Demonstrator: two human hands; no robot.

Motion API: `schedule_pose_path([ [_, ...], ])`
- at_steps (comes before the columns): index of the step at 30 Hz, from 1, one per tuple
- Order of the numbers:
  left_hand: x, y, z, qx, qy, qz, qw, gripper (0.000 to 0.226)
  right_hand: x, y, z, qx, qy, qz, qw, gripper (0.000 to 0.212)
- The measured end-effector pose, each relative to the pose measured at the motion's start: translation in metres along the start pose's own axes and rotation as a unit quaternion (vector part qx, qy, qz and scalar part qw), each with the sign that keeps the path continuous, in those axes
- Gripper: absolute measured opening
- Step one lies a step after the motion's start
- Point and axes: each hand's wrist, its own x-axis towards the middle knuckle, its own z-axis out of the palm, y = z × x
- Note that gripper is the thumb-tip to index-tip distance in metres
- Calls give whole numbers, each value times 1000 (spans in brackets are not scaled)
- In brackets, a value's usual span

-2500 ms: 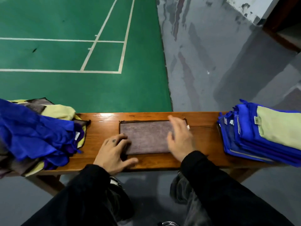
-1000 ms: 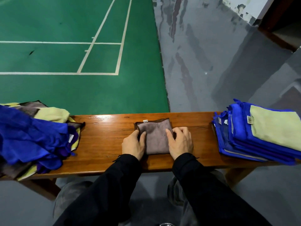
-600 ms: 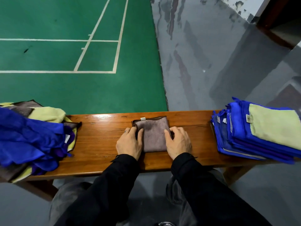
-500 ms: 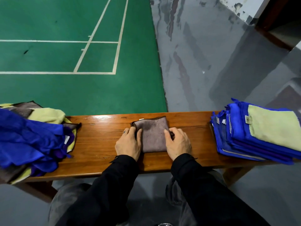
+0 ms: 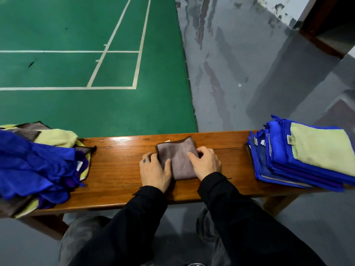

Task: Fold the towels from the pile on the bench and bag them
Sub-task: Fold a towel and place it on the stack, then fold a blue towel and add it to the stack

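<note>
My left hand and right hand, fingers curled on folded towel sides, gripping to square it on tabletop, stack probably next

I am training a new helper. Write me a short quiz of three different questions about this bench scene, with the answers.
1. True or false: the folded stack lies at the right end of the bench.
2. What colour is the towel on top of that stack? A) blue B) pale green C) brown
3. Which towel do the left hand and the right hand hold?

Key: 1 true. 2 B. 3 the brown towel, folded small, mid-bench, gripped by its side edges; the unfolded pile lies at the left end.
</note>
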Motion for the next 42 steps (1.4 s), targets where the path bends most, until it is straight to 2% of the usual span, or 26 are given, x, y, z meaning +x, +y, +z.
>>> schedule_pose_path([
  [3, -3, -5, -6, -88, -38, 12, 995, 28, -8, -13, -16, 233, -52, 2, 971, 20],
  [5, -8, 1, -18, -247, -81, -30, 965, 26, -19, -20, -30, 304, -74, -22, 950, 23],
  [7, -20, 22, -34, -421, -134, -120, 889, 33, -31, -30, -50, 369, -101, -43, 923, 27],
  [9, -34, 47, -45, -542, -239, -202, 780, 45, -42, -36, -78, 433, -112, -47, 893, 27],
  [10, -40, 56, -49, -589, -305, -217, 716, 48, -46, -37, -91, 445, -107, -42, 888, 27],
  [11, -46, 67, -51, -618, -356, -207, 670, 51, -50, -37, -110, 453, -91, -38, 886, 28],
  [12, -49, 80, -52, -634, -366, -185, 655, 52, -51, -33, -127, 454, -68, -35, 888, 29],
  [13, -51, 96, -50, -642, -346, -161, 665, 54, -52, -29, -146, 452, -37, -34, 890, 30],
  [15, -48, 136, -46, -620, -258, -109, 733, 69, -50, -19, -183, 446, 36, -35, 894, 34],
  [16, -48, 162, -46, -613, -243, -75, 748, 77, -49, -11, -204, 451, 75, -33, 889, 34],
  [19, -50, 232, -43, -604, -243, 36, 758, 94, -45, 3, -264, 444, 191, -31, 875, 34],
  [21, -49, 270, -32, -548, -234, 114, 795, 97, -33, 19, -296, 410, 247, -26, 878, 39],
  [23, -48, 298, -11, -452, -202, 184, 849, 91, -18, 43, -316, 329, 273, 16, 904, 48],
  [25, -49, 308, 16, -281, -191, 247, 907, 80, -10, 69, -323, 160, 274, 80, 945, 60],
  [26, -51, 308, 30, -198, -195, 277, 920, 72, -11, 81, -323, 73, 275, 90, 954, 66],
  [27, -54, 306, 41, -138, -197, 304, 922, 64, -13, 89, -322, 7, 280, 67, 958, 69],
  [29, -58, 306, 51, -97, -190, 332, 919, 53, -15, 96, -318, -73, 258, -45, 962, 59],
  [31, -61, 308, 54, -91, -186, 343, 916, 49, -12, 101, -312, -201, 179, -136, 953, 42],
  [33, -65, 309, 53, -89, -197, 349, 912, 47, -13, 107, -306, -284, 139, -148, 937, 35],
  [37, -64, 309, 37, -151, -190, 351, 905, 41, -18, 93, -307, -228, 223, -177, 931, 25],
  [42, -61, 275, -8, -233, -144, 286, 918, 28, -24, 40, -264, -172, 198, -264, 928, 19],
])
